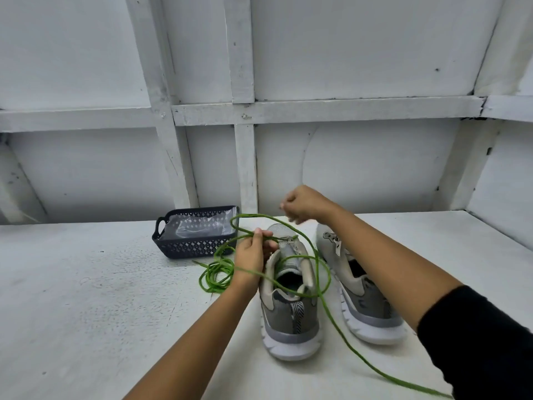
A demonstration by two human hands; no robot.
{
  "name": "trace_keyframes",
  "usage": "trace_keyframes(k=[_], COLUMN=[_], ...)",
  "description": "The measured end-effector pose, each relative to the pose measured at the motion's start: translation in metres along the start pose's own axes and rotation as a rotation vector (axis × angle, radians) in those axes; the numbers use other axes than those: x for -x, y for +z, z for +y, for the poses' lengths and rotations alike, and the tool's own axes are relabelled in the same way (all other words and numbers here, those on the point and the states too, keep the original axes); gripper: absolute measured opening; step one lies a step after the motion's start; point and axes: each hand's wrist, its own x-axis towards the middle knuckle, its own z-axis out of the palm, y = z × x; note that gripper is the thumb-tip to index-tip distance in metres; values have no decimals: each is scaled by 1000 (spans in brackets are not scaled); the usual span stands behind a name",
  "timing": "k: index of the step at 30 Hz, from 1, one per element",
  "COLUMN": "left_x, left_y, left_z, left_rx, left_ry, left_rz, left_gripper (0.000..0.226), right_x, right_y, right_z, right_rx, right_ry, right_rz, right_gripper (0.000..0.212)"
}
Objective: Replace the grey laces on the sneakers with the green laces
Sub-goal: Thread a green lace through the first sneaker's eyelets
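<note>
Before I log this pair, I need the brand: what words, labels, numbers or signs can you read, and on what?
No text can be read in this view.
Right sneaker: small dark mark on its side, too blurred to read.
Left sneaker: zigzag strip on the heel, a pattern, no letters.
Basket: no label shows.
Green lace: plain.

A person's two arms show. The right forearm (389,255) is bare up to a plain black sleeve (476,342) near the elbow, at the near right. The left forearm (196,336) is bare to the picture's edge. The left hand (251,255) and right hand (305,204) are bare.
</note>
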Motion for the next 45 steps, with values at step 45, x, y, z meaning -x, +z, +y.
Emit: trace_keyframes(k=[45], left_x=[-3], left_y=[-4], left_z=[-21], left_rx=[-204], left_ry=[29], left_rz=[-60], left_gripper=[36], right_x=[-27], right_y=[39], right_z=[8], right_rx=[25], right_ry=[-18], right_rz=[-326], right_gripper=[24])
